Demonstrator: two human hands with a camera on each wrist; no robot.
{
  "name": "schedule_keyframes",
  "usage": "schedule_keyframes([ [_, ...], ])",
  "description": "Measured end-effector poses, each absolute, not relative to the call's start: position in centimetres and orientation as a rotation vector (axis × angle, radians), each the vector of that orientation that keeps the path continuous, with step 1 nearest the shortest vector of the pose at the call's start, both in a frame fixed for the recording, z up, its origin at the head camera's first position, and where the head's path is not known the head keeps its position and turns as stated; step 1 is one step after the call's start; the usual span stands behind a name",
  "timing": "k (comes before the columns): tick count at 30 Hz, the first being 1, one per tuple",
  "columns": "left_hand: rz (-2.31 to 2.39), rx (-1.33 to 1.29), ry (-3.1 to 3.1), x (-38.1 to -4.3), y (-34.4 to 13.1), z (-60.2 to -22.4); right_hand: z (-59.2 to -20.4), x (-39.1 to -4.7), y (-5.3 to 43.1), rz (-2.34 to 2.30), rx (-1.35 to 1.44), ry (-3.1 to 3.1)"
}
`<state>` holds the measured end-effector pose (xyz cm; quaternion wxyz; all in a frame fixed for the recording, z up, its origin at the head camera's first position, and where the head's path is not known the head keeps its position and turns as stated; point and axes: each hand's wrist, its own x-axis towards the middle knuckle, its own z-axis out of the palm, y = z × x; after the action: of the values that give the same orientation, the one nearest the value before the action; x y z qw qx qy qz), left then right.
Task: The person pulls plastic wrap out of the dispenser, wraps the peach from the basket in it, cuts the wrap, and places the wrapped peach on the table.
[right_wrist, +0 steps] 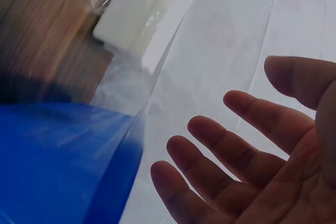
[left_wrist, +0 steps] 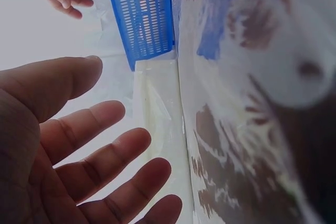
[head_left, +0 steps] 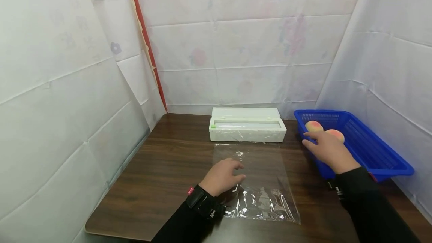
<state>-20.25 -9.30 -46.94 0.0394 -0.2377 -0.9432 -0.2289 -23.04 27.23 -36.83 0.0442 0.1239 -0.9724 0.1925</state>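
Note:
My left hand (head_left: 222, 176) hovers over a clear plastic bag or sheet (head_left: 266, 183) lying on the table, its fingers relaxed and spread and nothing in them. The plastic stretches toward me from a white box (head_left: 248, 135) with a raised lid. At the right, my right hand (head_left: 329, 150) is above the near left edge of a blue basket (head_left: 374, 145), fingers loosely extended and holding nothing. Two peaches, one at the back (head_left: 314, 126) and one closer to the hand (head_left: 335, 135), lie in the basket just beyond the fingers. The right wrist view shows the right palm (right_wrist: 294, 182) bare.
A dark wooden table (head_left: 152, 183) carries everything. White sheeting (head_left: 253, 48) hangs behind it and along both sides. A small green piece (head_left: 213, 126) sits at the left end of the box's opening.

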Motion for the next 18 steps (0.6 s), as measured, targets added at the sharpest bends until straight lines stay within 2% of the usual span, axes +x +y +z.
schedule_keyframes([
  [18, -0.636, -0.771, -2.894, -19.3, -8.4, -46.7, -36.3, -24.7, 33.2, 0.545, 0.255, -3.135],
])
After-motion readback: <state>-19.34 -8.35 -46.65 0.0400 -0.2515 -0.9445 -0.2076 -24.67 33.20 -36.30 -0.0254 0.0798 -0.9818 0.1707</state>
